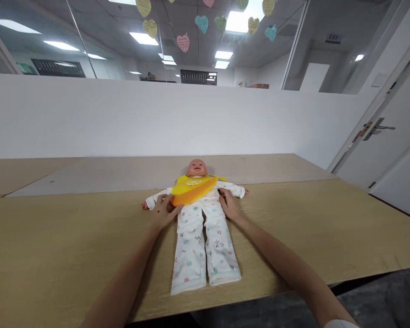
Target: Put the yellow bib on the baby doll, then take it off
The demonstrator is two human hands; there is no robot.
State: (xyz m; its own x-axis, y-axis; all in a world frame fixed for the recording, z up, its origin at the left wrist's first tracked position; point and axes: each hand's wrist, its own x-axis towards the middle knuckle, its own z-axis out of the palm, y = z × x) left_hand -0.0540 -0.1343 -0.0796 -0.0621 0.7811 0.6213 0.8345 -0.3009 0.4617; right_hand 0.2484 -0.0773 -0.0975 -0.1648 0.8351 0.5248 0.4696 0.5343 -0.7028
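A baby doll (197,168) lies face up on the table, head away from me, in white printed pajamas (218,241). Over its chest is a yellow bib (181,182) with a citrus-slice print and an orange pocket (193,193) along the lower edge. The bib sits askew, its left end lower than its right. My left hand (164,212) is closed at the pocket's lower left corner, thumb along the near edge. Against the doll's right-hand side, near the waist, rests my right hand (228,205), thumb and fingers apart, fingertips partly hidden.
The doll lies on a wooden table (89,255), with a grey strip (253,168) along its back. Behind rises a white wall (140,118) with glass above, bearing heart-shaped notes (182,43). A door with a metal handle (377,128) is at right. The table's front edge is close to me.
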